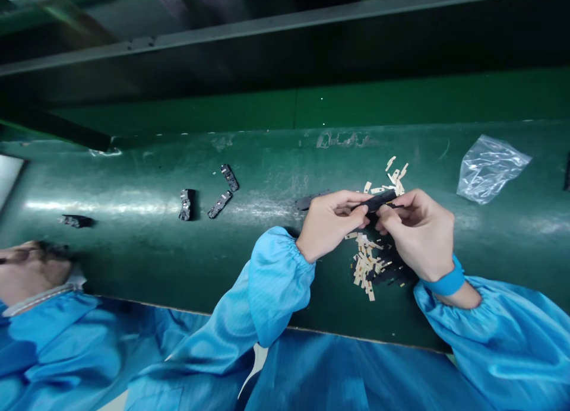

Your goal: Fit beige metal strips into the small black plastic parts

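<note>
You are pinching a slim black plastic part between your left hand and right hand, fingers closed narrowly on it, above the green workbench toward its right end, between cream strips; its exact kind is hard to tell.

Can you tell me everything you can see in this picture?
bench: 1, green, under everything
black parts: 4, black, on the bench, left of the hands
flat piece: 1, dark grey, on the bench, just past the left hand
strips: two heaps, pale tan, on the bench, past and below the hands
dark bits: one heap, black, beside the lower strips
bag: 1, clear, on the bench at right
co-worker: 1, blue coat, far left
black strip: 1, black, held in both hands
wrist band: 1, blue, on the right wrist
sleeves: 2, blue, on the arms
left hand: 1, bare, on the black strip
right hand: 1, bare, on the black strip
</note>
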Demonstrator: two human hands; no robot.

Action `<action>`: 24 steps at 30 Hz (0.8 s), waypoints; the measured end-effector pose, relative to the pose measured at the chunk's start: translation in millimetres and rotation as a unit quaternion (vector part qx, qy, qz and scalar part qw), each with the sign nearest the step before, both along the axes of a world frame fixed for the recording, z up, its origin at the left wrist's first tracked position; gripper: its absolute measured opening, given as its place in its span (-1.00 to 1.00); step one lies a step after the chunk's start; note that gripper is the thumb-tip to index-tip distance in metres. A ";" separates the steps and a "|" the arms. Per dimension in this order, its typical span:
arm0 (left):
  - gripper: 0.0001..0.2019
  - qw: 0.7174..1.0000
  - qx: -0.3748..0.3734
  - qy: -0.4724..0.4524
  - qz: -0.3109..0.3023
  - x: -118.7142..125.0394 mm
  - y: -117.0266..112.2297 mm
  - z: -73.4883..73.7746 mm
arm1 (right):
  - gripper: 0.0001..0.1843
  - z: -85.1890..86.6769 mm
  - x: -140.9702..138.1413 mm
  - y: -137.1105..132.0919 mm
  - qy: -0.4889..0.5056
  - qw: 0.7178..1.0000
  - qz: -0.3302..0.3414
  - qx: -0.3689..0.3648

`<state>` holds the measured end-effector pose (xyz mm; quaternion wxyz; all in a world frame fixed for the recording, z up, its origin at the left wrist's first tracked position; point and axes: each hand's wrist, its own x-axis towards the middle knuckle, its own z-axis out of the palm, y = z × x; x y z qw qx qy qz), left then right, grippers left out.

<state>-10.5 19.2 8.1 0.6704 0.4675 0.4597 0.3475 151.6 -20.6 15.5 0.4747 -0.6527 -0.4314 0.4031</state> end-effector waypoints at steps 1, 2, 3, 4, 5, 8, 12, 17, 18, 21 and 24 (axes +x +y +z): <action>-0.75 1.000 -0.001 -0.001 0.000 0.0 0.0 -0.2 | -0.82 -0.5 0.2 -0.3 -0.001 1.000 0.000 0.000; -0.75 1.000 -0.001 -0.002 0.000 0.1 0.0 -0.4 | -0.82 -1.1 0.4 -0.6 -0.002 1.000 0.001 0.000; -0.75 1.000 -0.001 -0.004 -0.001 0.2 0.0 -0.7 | -0.82 -1.7 0.7 -0.8 -0.002 1.000 0.001 0.000; -0.75 1.000 -0.001 -0.005 -0.001 0.3 0.1 -0.9 | -0.82 -2.3 1.1 -0.9 -0.001 1.000 0.002 0.000; -0.75 1.000 -0.002 -0.005 -0.001 0.5 0.1 -1.1 | -0.82 -2.8 1.4 -1.0 -0.001 1.000 0.004 0.000; -0.76 1.000 -0.002 -0.004 0.001 0.6 0.1 -1.6 | -0.83 -3.3 1.8 -1.1 -0.001 1.000 0.008 0.001; -0.76 1.000 0.000 -0.005 0.004 0.7 -0.3 -0.9 | -0.83 -3.4 1.6 -1.8 -0.008 1.000 0.004 -0.003; -0.77 1.000 0.000 0.002 0.012 1.7 -1.0 1.6 | -0.83 -6.0 1.8 -2.2 -0.032 0.999 -0.001 -0.007; -0.77 1.000 0.001 0.004 0.013 2.0 -1.3 2.1 | -0.82 -6.6 1.9 -2.1 -0.035 0.999 -0.001 -0.006; -0.75 1.000 0.010 0.009 0.017 2.8 -3.6 3.2 | -0.82 -7.4 1.8 -1.9 -0.048 0.999 -0.003 0.000; -0.76 0.999 0.030 0.015 0.024 3.7 -7.0 4.2 | -0.84 -5.8 1.5 -1.4 -0.095 0.995 0.007 0.017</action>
